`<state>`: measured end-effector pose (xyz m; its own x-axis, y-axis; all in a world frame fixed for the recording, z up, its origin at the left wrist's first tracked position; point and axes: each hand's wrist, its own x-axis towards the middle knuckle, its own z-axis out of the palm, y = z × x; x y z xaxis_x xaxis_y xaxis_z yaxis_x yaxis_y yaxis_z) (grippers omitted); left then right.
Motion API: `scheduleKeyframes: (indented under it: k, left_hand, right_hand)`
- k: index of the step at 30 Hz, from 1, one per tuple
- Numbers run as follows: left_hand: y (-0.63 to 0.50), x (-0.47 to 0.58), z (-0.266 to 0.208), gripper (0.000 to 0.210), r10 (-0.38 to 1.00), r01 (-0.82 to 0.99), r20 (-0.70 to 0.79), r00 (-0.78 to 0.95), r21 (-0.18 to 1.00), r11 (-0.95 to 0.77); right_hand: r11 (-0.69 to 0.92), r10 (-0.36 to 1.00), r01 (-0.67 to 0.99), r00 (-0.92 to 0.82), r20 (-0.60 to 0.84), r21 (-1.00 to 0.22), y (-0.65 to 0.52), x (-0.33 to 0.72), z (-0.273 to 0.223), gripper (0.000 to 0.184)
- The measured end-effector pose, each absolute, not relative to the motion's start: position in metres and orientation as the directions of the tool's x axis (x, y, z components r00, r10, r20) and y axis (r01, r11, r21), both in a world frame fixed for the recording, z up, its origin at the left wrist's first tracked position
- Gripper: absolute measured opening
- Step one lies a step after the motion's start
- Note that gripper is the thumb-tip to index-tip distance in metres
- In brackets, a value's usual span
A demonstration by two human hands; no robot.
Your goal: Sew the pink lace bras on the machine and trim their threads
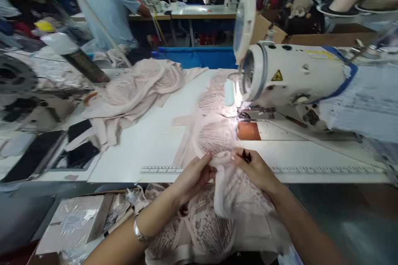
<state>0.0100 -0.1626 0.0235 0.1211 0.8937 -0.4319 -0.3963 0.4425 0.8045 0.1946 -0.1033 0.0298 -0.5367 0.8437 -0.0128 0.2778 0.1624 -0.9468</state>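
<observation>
Holding the pale pink lace garment (216, 134) at the centre of the frame, both hands at the front edge of the bench (146, 140). Left grip (194, 178): closed, thumb and fingers pinching the cloth. Right grip (255, 169): closed on the same cloth, just beside the left; a small dark pointed object (247, 156) shows at its fingers, kind not clear. Garment runs up from the grips to the lit needle area of the sewing machine (289, 72), right of centre; the cloth also hangs over the bench edge. Lace cups (211, 223) at lower centre; cannot tell whether they belong to the same piece.

Surroundings: orange patch (248, 131) just right of the garment; ruler strip (161, 169) along the front edge. Pink pile (133, 87) left of centre, bottle (77, 58) tilted behind it. Carton (74, 219) at lower left. Person in blue (102, 12) at upper left.
</observation>
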Motion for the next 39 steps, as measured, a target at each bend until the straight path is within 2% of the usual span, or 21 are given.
scheduleKeyframes:
  k: [2, 5, 7, 8, 9, 11, 12, 17, 19, 20, 21, 23, 25, 26, 27, 29, 32, 34, 36, 38, 39]
  left_hand:
    - [-0.155, 0.007, 0.02, 0.064, 0.901, -0.432, -0.435, 0.009, 0.811, 0.395]
    - [-0.143, -0.001, 0.017, 0.068, 0.963, -0.289, -0.241, -0.123, 0.937, 0.198]
    - [-0.135, -0.011, 0.019, 0.064, 0.985, -0.092, -0.109, -0.135, 0.991, 0.098]
    - [-0.131, -0.018, 0.021, 0.061, 0.987, 0.076, -0.083, -0.141, 0.993, 0.094]
    - [-0.126, -0.026, 0.024, 0.057, 0.984, 0.277, -0.079, -0.158, 0.953, 0.121]
    - [-0.112, -0.048, 0.029, 0.051, 0.97, 0.635, -0.069, -0.234, 0.744, 0.206]
    - [-0.105, -0.061, 0.031, 0.051, 0.962, 0.719, -0.047, -0.271, 0.655, 0.234]
    - [-0.074, -0.109, 0.039, 0.066, 0.9, 0.802, 0.081, -0.428, 0.493, 0.337]
    - [-0.073, -0.106, 0.041, 0.063, 0.86, 0.825, 0.186, -0.476, 0.433, 0.363]
    - [-0.075, -0.098, 0.04, 0.057, 0.879, 0.872, 0.245, -0.409, 0.389, 0.298]
    - [-0.076, -0.087, 0.039, 0.049, 0.921, 0.93, 0.289, -0.259, 0.333, 0.157]
    - [-0.079, -0.058, 0.033, 0.032, 0.931, 0.925, 0.285, 0.23, 0.233, -0.3]
    - [-0.08, -0.026, 0.024, 0.028, 0.716, 0.683, 0.208, 0.666, 0.216, -0.698]
    - [-0.079, -0.011, 0.019, 0.028, 0.616, 0.578, 0.191, 0.764, 0.222, -0.785]
    - [-0.078, 0.001, 0.014, 0.029, 0.565, 0.525, 0.193, 0.802, 0.222, -0.821]
    - [-0.073, 0.02, 0.006, 0.038, 0.558, 0.517, 0.22, 0.8, 0.22, -0.827]
    - [-0.061, 0.031, 0.001, 0.058, 0.639, 0.577, 0.266, 0.722, 0.28, -0.767]
    - [-0.051, 0.03, 0.002, 0.064, 0.648, 0.566, 0.29, 0.704, 0.321, -0.759]
    - [-0.041, 0.025, 0.004, 0.051, 0.603, 0.511, 0.309, 0.735, 0.332, -0.793]
    - [-0.031, 0.02, 0.005, 0.026, 0.554, 0.466, 0.311, 0.773, 0.316, -0.827]
    - [-0.028, 0.019, 0.005, 0.021, 0.55, 0.47, 0.31, 0.775, 0.299, -0.83]
  right_hand:
    - [0.264, 0.816, 0.408, -0.578, -0.023, -0.874, -0.107, 0.198, 0.027, 0.042]
    - [0.519, 0.809, 0.618, -0.579, 0.105, -0.59, -0.107, 0.199, 0.015, 0.02]
    - [0.592, 0.793, 0.705, -0.597, 0.123, -0.392, -0.106, 0.198, 0.007, 0.015]
    - [0.601, 0.79, 0.732, -0.605, 0.099, -0.32, -0.106, 0.197, 0.004, 0.015]
    - [0.602, 0.789, 0.751, -0.613, 0.055, -0.27, -0.106, 0.196, 0.003, 0.015]
    - [0.591, 0.792, 0.774, -0.611, -0.02, -0.229, -0.106, 0.196, 0.001, 0.016]
    - [0.579, 0.799, 0.784, -0.6, -0.038, -0.225, -0.106, 0.197, 0.0, 0.017]
    - [0.526, 0.838, 0.824, -0.544, -0.038, -0.211, -0.102, 0.207, -0.002, 0.02]
    - [0.535, 0.828, 0.821, -0.557, -0.071, -0.2, -0.098, 0.209, 0.003, 0.021]
    - [0.539, 0.821, 0.82, -0.562, -0.099, -0.19, -0.095, 0.209, 0.007, 0.022]
    - [0.543, 0.813, 0.82, -0.567, -0.13, -0.18, -0.091, 0.209, 0.014, 0.023]
    - [0.564, 0.783, 0.805, -0.592, -0.193, -0.184, -0.083, 0.212, 0.033, 0.023]
    - [0.621, 0.706, 0.743, -0.669, -0.233, -0.251, -0.072, 0.219, 0.057, 0.02]
    - [0.666, 0.629, 0.678, -0.735, -0.254, -0.31, -0.066, 0.224, 0.07, 0.014]
    - [0.697, 0.563, 0.628, -0.778, -0.279, -0.345, -0.06, 0.23, 0.083, 0.008]
    - [0.727, 0.532, 0.62, -0.781, -0.329, -0.295, -0.049, 0.239, 0.102, 0.01]
    - [0.644, 0.741, 0.764, -0.614, -0.272, 0.032, -0.033, 0.244, 0.107, 0.021]
    - [0.521, 0.851, 0.841, -0.498, -0.17, 0.147, -0.024, 0.239, 0.093, 0.02]
    - [0.451, 0.892, 0.891, -0.447, -0.071, 0.055, -0.016, 0.231, 0.07, 0.015]
    - [0.403, 0.914, 0.905, -0.406, 0.007, -0.132, -0.01, 0.222, 0.045, 0.014]
    - [0.365, 0.93, 0.91, -0.365, 0.038, -0.196, -0.007, 0.218, 0.034, 0.015]
